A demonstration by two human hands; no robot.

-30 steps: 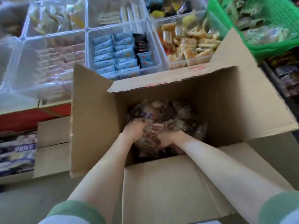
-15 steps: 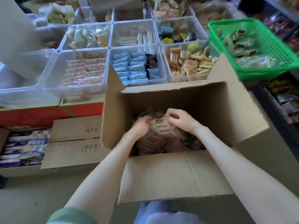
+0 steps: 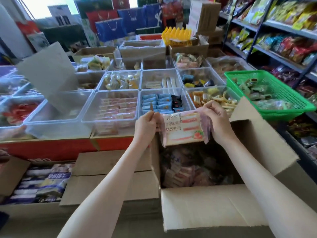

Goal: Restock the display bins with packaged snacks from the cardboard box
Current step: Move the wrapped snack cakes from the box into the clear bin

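standing behind the box (image 3: 205,206) — clear bins (image 3: 56,127), green basket (image 3: 283,113).

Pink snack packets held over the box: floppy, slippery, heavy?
Probably light: the left hand and right hand hold the pink snack packets above the cardboard box by their ends only. Likely slippery: the film is glossy, and it looks like several packets squeezed together, so a loose grip could drop one. Probably soft and crushable; the wrapper pictures sliced bread.

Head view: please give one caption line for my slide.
Left hand and right hand hold pink snack packets above the open cardboard box, before clear display bins.
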